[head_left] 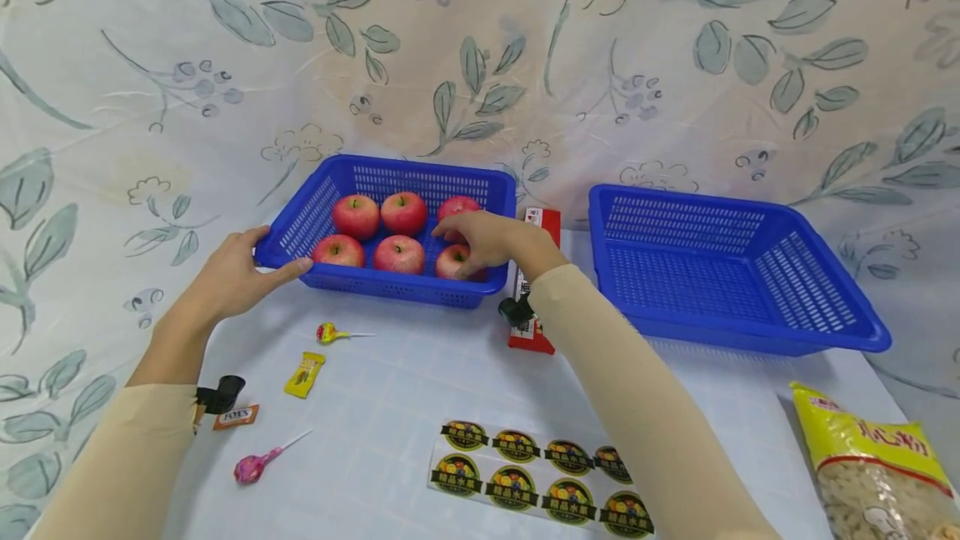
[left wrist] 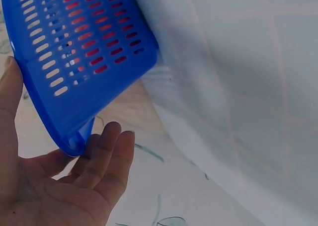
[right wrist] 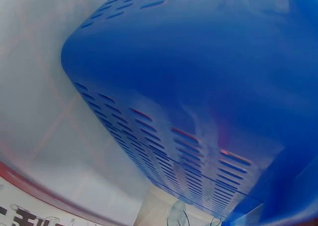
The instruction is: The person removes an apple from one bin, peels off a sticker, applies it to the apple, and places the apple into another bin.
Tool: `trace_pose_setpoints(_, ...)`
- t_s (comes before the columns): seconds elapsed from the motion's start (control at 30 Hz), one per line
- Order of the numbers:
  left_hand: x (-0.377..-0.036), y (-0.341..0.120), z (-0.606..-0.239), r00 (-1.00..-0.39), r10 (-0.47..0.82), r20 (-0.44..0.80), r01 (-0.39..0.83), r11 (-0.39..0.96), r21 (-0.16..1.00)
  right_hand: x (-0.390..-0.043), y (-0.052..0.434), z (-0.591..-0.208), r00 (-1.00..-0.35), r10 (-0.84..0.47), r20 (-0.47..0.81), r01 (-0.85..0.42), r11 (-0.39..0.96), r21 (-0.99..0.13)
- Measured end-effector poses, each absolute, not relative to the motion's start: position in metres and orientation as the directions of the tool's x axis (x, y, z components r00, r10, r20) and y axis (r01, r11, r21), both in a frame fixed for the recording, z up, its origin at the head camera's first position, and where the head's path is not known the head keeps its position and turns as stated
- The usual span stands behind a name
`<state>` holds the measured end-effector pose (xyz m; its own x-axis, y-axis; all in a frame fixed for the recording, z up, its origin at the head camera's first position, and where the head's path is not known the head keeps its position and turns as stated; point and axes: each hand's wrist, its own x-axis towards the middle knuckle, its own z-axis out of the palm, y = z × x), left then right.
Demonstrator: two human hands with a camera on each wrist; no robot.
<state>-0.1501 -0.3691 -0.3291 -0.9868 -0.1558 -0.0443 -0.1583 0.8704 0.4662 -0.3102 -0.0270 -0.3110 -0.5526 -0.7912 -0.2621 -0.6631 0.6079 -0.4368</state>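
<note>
A blue plastic basket (head_left: 390, 286) on the table holds several red apples (head_left: 399, 254) in two rows. My left hand (head_left: 238, 275) grips its left front corner; in the left wrist view, the thumb (left wrist: 9, 87) lies along the rim and the fingers (left wrist: 102, 156) come round behind the corner. At the basket's right end my right hand (head_left: 491, 242) reaches in from above, thumb and fingers curled round the front right apple (head_left: 450, 262), partly covering it. The right wrist view has only the basket's outer wall (right wrist: 149, 77), with that hand out of sight.
A second blue basket (head_left: 720, 327) stands to the right. Between the baskets lies a red and white box (head_left: 534, 340), partly behind the right arm. Lollipops (head_left: 250, 467), wrapped candies (head_left: 303, 375), a sticker sheet (head_left: 517, 473) and a yellow-topped bag (head_left: 877, 457) lie nearer the front.
</note>
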Motion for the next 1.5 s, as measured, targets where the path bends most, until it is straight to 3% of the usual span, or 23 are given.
trace_pose_setpoints(0.33,-0.156,-0.365,-0.328,-0.987,-0.152,-0.051,-0.157,0.856,0.493,-0.304,-0.022,-0.313,-0.620,-0.727,-0.296,-0.624,0.685,-0.375)
trace_pose_setpoints(0.53,-0.159,-0.362,-0.328,-0.984,-0.164,-0.070,-0.177,0.845,0.505,-0.307,-0.017,-0.313,-0.601,-0.766,-0.227,-0.688,0.641,-0.340)
trace_pose_setpoints(1.23,-0.149,-0.361,-0.332,-0.984,-0.170,-0.049,-0.172,0.849,0.500,-0.301,0.013,-0.296,-0.551,-0.827,0.112,-0.736,0.418,-0.533)
trace_pose_setpoints(1.5,-0.146,-0.362,-0.333,-0.980,-0.188,-0.062,-0.194,0.850,0.490,-0.286,0.037,-0.287,-0.545,-0.820,0.176,-0.719,0.349,-0.601)
